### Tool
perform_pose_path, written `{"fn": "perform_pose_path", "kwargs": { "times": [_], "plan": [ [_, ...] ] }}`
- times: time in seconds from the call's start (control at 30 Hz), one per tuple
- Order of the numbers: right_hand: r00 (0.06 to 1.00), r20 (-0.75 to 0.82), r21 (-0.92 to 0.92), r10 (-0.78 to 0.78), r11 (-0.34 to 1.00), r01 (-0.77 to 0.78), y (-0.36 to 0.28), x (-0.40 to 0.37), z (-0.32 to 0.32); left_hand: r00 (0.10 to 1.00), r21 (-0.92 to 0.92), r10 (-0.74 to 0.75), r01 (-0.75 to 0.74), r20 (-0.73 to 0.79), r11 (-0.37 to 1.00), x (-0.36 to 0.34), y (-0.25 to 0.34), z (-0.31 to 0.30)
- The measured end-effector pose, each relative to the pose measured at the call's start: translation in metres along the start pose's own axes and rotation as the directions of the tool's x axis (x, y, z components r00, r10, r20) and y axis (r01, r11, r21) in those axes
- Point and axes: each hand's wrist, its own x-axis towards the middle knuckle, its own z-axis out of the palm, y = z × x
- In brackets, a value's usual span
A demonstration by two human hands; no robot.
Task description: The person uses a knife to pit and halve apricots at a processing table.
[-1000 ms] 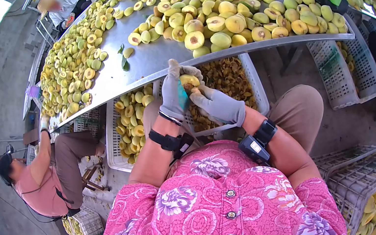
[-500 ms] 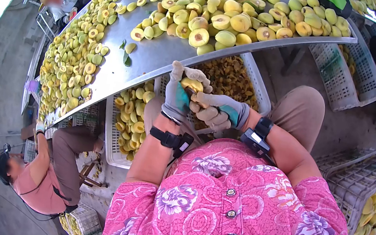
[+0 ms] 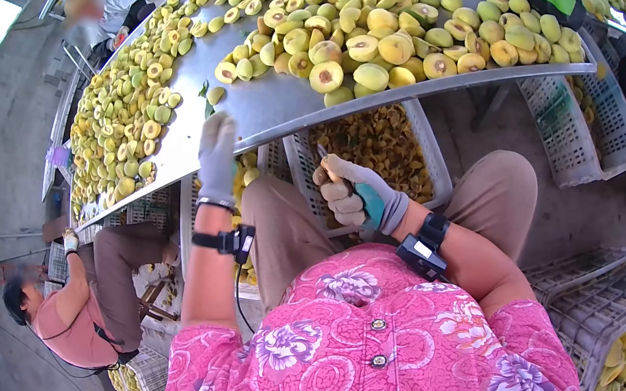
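Observation:
My right hand (image 3: 354,194), in a grey and teal glove, is closed round a small knife (image 3: 323,152). Its short tip pokes out past my fingers, above a crate (image 3: 430,150) of brown-yellow fruit scraps. My left hand (image 3: 218,155), gloved too, is at the metal table's front edge, fingers pointing away from me. Motion blurs them, and whether they hold anything is hidden. Just beyond its fingertips a yellow-green fruit piece (image 3: 215,95) lies on the table (image 3: 260,116) beside a green leaf. Halved yellow-green stone fruit (image 3: 325,77) is heaped farther back.
Below the table by my left knee, a crate of fruit (image 3: 249,172) is partly hidden by my arm. Stacked crates (image 3: 600,310) stand at my right, another crate (image 3: 569,126) beyond my right knee. Two people sit along the table's left side, one in a pink shirt (image 3: 72,325).
My left hand has parted from my right and swung left to the table edge. The yellow fruit piece between my hands is no longer visible there. My right hand stays over the scrap crate.

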Motion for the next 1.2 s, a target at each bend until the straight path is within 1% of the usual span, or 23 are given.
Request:
{"fn": "perform_pose_path", "kwargs": {
  "times": [0.03, 0.07, 0.13, 0.2, 0.23, 0.27, 0.37, 0.4, 0.43, 0.57, 0.6, 0.63, 0.67, 0.7, 0.73, 0.77, 0.8, 0.83, 0.87, 0.93, 1.0, 1.07, 1.2],
  "plan": [
    [1.0, 0.004, -0.012, -0.005, 1.0, 0.005, -0.005, 0.001, 0.001, 0.983, 0.018, -0.021, 0.017, 0.184, 1.0, 0.011, 0.013, 0.035],
    [0.999, -0.036, -0.036, -0.011, 0.999, 0.01, -0.004, 0.001, 0.0, 0.974, -0.083, -0.036, 0.056, 0.225, 0.995, 0.016, 0.005, 0.038],
    [0.997, -0.074, -0.077, -0.038, 0.997, 0.032, -0.01, -0.003, 0.004, 0.937, 0.027, -0.066, 0.061, 0.343, 0.998, 0.033, 0.019, 0.084],
    [0.968, -0.225, -0.208, -0.106, 0.976, 0.059, -0.011, -0.008, 0.013, 0.925, 0.052, -0.061, 0.045, 0.376, 0.998, 0.045, 0.021, 0.114],
    [0.963, -0.253, -0.194, -0.097, 0.98, 0.048, -0.016, -0.007, 0.003, 0.928, 0.271, -0.002, -0.107, 0.372, 0.956, 0.053, 0.029, 0.13],
    [0.961, -0.259, -0.187, -0.095, 0.981, 0.046, -0.014, -0.01, 0.006, 0.926, 0.48, 0.036, -0.228, 0.375, 0.847, 0.054, 0.028, 0.136],
    [0.939, -0.299, -0.252, -0.172, 0.963, 0.096, -0.017, -0.015, 0.017, 0.912, 0.497, 0.083, -0.294, 0.403, 0.816, 0.061, 0.016, 0.146],
    [0.917, -0.324, -0.33, -0.234, 0.936, 0.122, -0.019, -0.016, 0.021, 0.914, 0.481, 0.117, -0.31, 0.389, 0.82, 0.064, 0.014, 0.145],
    [0.893, -0.341, -0.405, -0.294, 0.903, 0.143, -0.021, -0.017, 0.022, 0.899, 0.309, -0.062, -0.083, 0.433, 0.947, 0.066, 0.012, 0.141],
    [0.905, -0.292, -0.408, -0.31, 0.896, 0.175, -0.022, -0.017, 0.021, 0.895, 0.31, -0.086, -0.06, 0.437, 0.949, 0.052, 0.011, 0.125],
    [0.919, -0.259, -0.402, -0.298, 0.898, 0.178, -0.023, -0.018, 0.021, 0.907, 0.041, -0.123, 0.116, 0.403, 0.992, 0.044, 0.016, 0.121],
    [0.931, -0.226, -0.396, -0.286, 0.901, 0.18, -0.024, -0.019, 0.022, 0.909, -0.238, -0.169, 0.273, 0.381, 0.932, 0.035, 0.021, 0.116],
    [0.931, -0.225, -0.396, -0.287, 0.9, 0.182, -0.024, -0.019, 0.025, 0.902, -0.497, -0.219, 0.393, 0.371, 0.774, 0.028, 0.024, 0.11],
    [0.911, -0.238, -0.487, -0.337, 0.853, 0.188, -0.024, -0.02, 0.029, 0.887, -0.578, -0.189, 0.423, 0.421, 0.698, 0.023, 0.024, 0.102],
    [0.89, -0.245, -0.574, -0.385, 0.797, 0.187, -0.023, -0.02, 0.032, 0.889, -0.58, -0.189, 0.421, 0.417, 0.698, 0.017, 0.025, 0.098],
    [0.892, -0.242, -0.576, -0.382, 0.796, 0.185, -0.022, -0.018, 0.034, 0.867, -0.685, -0.212, 0.489, 0.452, 0.539, 0.01, 0.037, 0.095],
    [0.872, -0.247, -0.645, -0.422, 0.743, 0.177, -0.021, -0.016, 0.035, 0.842, -0.762, -0.227, 0.54, 0.489, 0.359, 0.004, 0.044, 0.095],
    [0.851, -0.248, -0.71, -0.463, 0.685, 0.165, -0.02, -0.015, 0.037, 0.853, -0.774, -0.209, 0.522, 0.479, 0.358, 0.002, 0.038, 0.096],
    [0.853, -0.247, -0.711, -0.46, 0.684, 0.163, -0.018, -0.014, 0.041, 0.855, -0.776, -0.209, 0.519, 0.475, 0.358, -0.002, 0.036, 0.098],
    [0.823, -0.262, -0.775, -0.504, 0.618, 0.132, -0.015, -0.013, 0.049, 0.788, -0.726, -0.232, 0.616, 0.57, 0.306, -0.013, 0.032, 0.102],
    [0.823, -0.246, -0.794, -0.512, 0.594, 0.132, -0.013, -0.012, 0.047, 0.767, -0.697, -0.194, 0.638, 0.612, 0.327, -0.022, 0.029, 0.103],
    [0.822, -0.231, -0.81, -0.52, 0.571, 0.133, -0.012, -0.011, 0.047, 0.746, -0.713, -0.221, 0.665, 0.628, 0.222, -0.034, 0.029, 0.108],
    [0.779, -0.276, -0.827, -0.563, 0.552, 0.106, -0.012, -0.012, 0.053, 0.812, -0.804, -0.163, 0.581, 0.561, 0.127, -0.042, 0.028, 0.118]
  ]
}}
